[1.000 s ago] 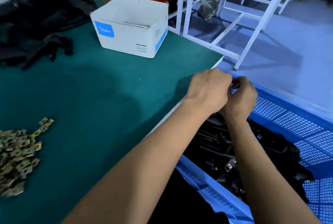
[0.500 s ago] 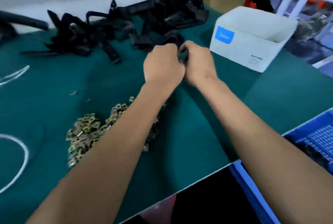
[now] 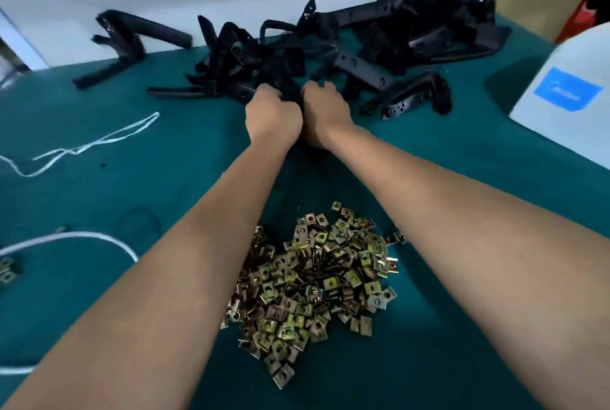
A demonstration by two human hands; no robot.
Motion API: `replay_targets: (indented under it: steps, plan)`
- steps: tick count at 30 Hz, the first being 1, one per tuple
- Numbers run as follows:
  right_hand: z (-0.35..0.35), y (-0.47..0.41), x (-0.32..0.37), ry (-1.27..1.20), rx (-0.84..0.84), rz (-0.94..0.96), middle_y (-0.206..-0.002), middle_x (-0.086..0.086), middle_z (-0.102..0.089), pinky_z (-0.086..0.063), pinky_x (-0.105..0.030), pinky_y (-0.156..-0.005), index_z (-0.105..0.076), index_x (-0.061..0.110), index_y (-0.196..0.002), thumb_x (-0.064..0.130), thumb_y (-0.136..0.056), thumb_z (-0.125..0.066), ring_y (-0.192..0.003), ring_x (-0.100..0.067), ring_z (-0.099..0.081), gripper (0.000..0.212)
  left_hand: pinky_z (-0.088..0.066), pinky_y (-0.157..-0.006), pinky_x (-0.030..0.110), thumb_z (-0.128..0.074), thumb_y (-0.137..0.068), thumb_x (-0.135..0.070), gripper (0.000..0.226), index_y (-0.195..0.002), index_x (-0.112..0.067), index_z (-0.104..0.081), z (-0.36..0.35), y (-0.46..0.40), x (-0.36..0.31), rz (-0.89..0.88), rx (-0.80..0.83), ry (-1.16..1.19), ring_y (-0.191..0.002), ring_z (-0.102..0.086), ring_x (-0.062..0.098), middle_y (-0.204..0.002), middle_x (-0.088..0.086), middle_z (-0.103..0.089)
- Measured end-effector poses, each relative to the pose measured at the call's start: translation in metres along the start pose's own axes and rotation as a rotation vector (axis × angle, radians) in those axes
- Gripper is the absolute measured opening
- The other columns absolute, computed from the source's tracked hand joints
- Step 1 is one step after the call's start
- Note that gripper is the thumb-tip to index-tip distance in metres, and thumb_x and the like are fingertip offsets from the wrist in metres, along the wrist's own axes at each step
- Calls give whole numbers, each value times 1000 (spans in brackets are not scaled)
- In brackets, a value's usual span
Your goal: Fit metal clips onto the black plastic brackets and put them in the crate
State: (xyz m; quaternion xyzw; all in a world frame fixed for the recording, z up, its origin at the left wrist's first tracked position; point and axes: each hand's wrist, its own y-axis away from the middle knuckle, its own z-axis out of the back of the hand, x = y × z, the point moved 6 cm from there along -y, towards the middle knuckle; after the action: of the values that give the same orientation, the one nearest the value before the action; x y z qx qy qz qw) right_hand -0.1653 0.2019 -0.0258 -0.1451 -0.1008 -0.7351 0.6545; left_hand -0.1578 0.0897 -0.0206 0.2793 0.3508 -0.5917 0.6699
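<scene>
Both hands reach to the near edge of the bracket pile point(image 3: 330, 43) at the far side of the green table point(image 3: 148, 178). The left hand point(image 3: 274, 115) and right hand point(image 3: 325, 112) sit knuckle to knuckle, fingers curled around a black bracket point(image 3: 290, 92). Clips point(image 3: 317, 281) lie heaped near, between the forearms. A white box point(image 3: 564, 109) stands right; white cord point(image 3: 85, 145) lies left.

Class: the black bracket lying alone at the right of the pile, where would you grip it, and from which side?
Grip the bracket on its long straight arm, coming from above on the near side. That arm lies flat and clear of the pile; its bent end looks bulkier.
</scene>
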Motion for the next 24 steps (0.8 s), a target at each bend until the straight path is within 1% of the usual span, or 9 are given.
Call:
replay_targets:
  steps: [3,4,6,9,11,13,17,21,24]
  plan:
    - [6,2,3,-168,-25,-104,-109,-13,-62,-47,-36,-77,-58,6,-109,12,-93,-62,-106,-34,-63,18,-44,-64,29,-46,-86,-6,20,-95,-10,-64,8,-3,2,124,-26,174,-72,-53,18,-84,0,-59]
    - [11,5,2,-233,-52,-140,-94,-8,-60,-46,-34,-69,-57,10,-93,15,-92,-63,-95,-31,-65,7,-49,-69,33,-47,-88,-8,24,-104,-6,-65,9,-4,5,175,-25,252,-78,-57,23,-92,7,-64]
    - [15,16,-1,-386,-99,-213,-81,-3,-54,-42,-31,-56,-48,16,-77,19,-92,-62,-78,-24,-61,20,-57,-84,42,-50,-92,-11,37,-127,-1,-57,9,-2,10,292,4,435,-89,-61,29,-110,17,-67]
    - [14,42,4,-659,-161,-240,-86,-4,-58,-39,-31,-53,-47,16,-80,14,-90,-57,-73,-22,-55,14,-55,-74,36,-56,-96,-16,28,-121,-3,-57,10,9,4,410,107,702,-79,-61,28,-93,13,-63]
    - [17,58,9,-680,-187,-182,-93,-5,-60,-41,-32,-57,-53,13,-90,12,-89,-55,-78,-23,-57,2,-57,-87,38,-62,-98,-23,25,-101,1,-53,15,15,-6,498,193,884,-82,-64,29,-88,15,-63]
    - [22,73,16,-640,-179,-56,-99,-2,-62,-45,-33,-60,-57,14,-104,13,-90,-59,-83,-19,-60,14,-57,-94,48,-69,-95,-35,41,-101,2,-52,28,19,-14,543,207,1083,-91,-69,32,-93,17,-65]
    - [32,105,34,-554,-102,241,-88,10,-62,-41,-10,-60,-61,21,-115,21,-92,-72,-75,0,-57,25,-61,-85,41,-71,-90,-56,50,-109,-10,-68,68,24,-25,473,86,1262,-86,-72,26,-96,8,-72]
    - [31,133,42,-440,145,409,-78,10,-69,-44,-18,-64,-74,24,-95,32,-89,-79,-68,0,-60,11,-50,-64,27,-70,-87,-62,54,-104,-10,-66,102,31,-23,255,13,1121,-68,-55,19,-82,1,-68]
    - [14,151,51,-279,423,451,-84,9,-71,-51,-24,-66,-74,31,-95,52,-79,-84,-75,-5,-65,28,-44,-71,27,-73,-82,-62,57,-100,-15,-47,120,43,-2,21,-228,774,-77,-52,15,-93,0,-57]
